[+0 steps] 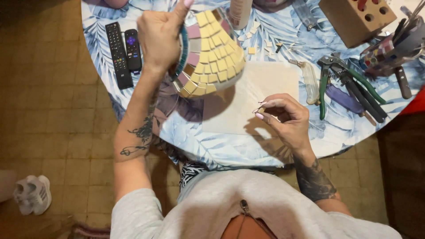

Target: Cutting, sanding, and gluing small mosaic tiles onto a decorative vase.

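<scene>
Two risks, biggest first: my left hand [160,37] clamps the mosaic bowl [210,53] by its rim, tilted above the table [221,141], so it may slip and shed tiles; my right hand [283,117] fingertips pinch one small yellow tile [261,109], easily dropped.

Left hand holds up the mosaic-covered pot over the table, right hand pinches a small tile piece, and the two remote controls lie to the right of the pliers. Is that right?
Not quite. In the head view the two remote controls lie at the table's left side, far left of the pliers. The rest stands: the left hand holds up the mosaic-covered pot, and the right hand pinches a small tile piece.
</scene>
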